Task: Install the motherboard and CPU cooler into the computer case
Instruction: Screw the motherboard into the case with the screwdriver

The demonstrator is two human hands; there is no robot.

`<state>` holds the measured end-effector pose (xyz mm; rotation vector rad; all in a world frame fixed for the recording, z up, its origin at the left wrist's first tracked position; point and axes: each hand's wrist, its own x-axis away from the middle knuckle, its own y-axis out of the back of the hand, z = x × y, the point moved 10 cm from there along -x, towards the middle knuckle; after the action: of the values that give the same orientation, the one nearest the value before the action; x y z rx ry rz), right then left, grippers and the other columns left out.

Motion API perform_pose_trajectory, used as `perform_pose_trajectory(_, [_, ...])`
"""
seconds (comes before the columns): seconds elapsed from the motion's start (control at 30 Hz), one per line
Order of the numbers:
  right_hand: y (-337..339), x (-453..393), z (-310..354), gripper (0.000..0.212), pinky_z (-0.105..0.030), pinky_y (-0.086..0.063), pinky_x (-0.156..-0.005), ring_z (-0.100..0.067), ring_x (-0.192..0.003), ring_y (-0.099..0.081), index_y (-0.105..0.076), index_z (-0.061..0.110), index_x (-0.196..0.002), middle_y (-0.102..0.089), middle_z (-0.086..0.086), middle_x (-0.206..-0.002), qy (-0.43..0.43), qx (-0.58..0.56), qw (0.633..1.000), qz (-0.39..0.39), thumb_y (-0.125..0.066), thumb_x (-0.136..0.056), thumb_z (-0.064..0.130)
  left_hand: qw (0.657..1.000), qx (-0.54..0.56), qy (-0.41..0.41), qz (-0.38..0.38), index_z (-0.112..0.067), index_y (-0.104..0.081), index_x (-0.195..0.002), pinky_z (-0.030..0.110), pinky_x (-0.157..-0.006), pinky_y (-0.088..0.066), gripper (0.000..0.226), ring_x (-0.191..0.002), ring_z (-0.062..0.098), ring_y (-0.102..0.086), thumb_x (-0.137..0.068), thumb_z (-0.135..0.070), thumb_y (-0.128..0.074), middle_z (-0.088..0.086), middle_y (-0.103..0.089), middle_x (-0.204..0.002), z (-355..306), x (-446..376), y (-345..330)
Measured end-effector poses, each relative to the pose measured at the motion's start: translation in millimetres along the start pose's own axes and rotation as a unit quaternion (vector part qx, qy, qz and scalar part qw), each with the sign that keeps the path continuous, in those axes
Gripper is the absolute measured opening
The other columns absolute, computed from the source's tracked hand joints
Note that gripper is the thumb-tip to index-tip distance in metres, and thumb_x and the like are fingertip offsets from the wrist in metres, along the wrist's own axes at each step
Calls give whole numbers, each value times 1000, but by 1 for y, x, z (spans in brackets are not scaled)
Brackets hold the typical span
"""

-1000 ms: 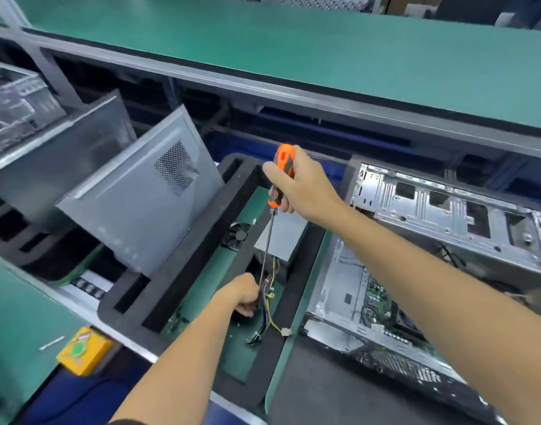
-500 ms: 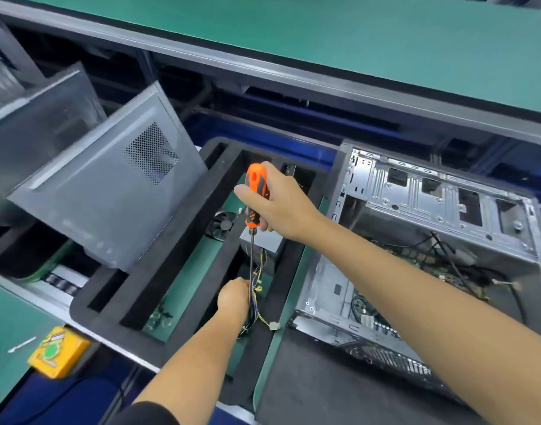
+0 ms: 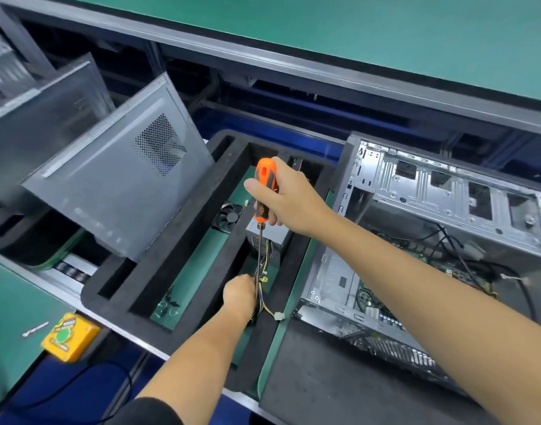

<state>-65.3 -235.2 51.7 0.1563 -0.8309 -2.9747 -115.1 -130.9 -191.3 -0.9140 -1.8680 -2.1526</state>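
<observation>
Head view: right hand [image 3: 289, 197] grip still clamped on screwdriver [image 3: 264, 191], left hand [image 3: 239, 294] likewise around cables [image 3: 264, 280].

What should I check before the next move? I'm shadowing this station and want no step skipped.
1. Right hand grips the orange screwdriver: ok.
2. Screwdriver shaft points down into the foam tray: ok.
3. Left hand closed at the wire bundle; whether it holds a screw: cannot tell.
4. Tip seated on anything: cannot tell, hidden by the hand.
5. Computer case open, board visible inside: ok.
6. CPU cooler fitted in the case: cannot tell.
</observation>
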Motion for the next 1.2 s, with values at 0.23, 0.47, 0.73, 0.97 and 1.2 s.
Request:
perform_pose_trajectory(0.23, [2,8,-2,30,-23,-52,-49,-15,-49,-62,-46,15,-100,-67,-13,-77,-7,0,1000,-11,-50,-97,44,1000,-17,-4,-5,-8,-63,-104,30,-76,-51,24,-101,24,-64,-86,2,-51,6,-66,-108,2,-3,-8])
perform_pose_trajectory(0.47, [4,17,1,23,-18,-49,-50,-12,-50,-62,-45,21,-103,-67,-9,-79,-17,-8,1000,-10,-51,-97,43,999,-46,-15,0,-9,-62,-107,29,-68,-48,28,-98,24,-65,-84,2,-50,4,-65,-107,-1,-6,-15])
perform_pose_trajectory(0.73, [22,23,20,22,-22,-51,-50,-14,-50,-60,-46,22,-94,-66,-17,-83,4,-26,999,-33,-52,-96,43,996,82,-8,24,-3,-58,-110,31,-81,-50,25,-100,27,-63,-88,-1,-47,12,-63,-112,2,5,-2])
perform_pose_trajectory(0.97, [99,26,72,39,-39,-55,-53,-29,-61,-63,-45,4,-95,-63,-23,-82,54,-55,986,-150,-52,-96,42,963,250,-22,-99,-3,-65,-71,26,-70,-46,16,-85,25,-66,-81,-2,-54,16,-69,-88,21,20,108])
perform_pose_trajectory(1.2, [205,48,105,25,-27,-45,-42,-15,-41,-51,-41,9,-91,-57,-36,-83,92,-106,952,-273,-54,-97,30,769,583,-130,-226,-17,-70,-69,15,-51,-44,15,-52,2,-56,-83,-13,-69,-7,-64,-58,0,58,242])
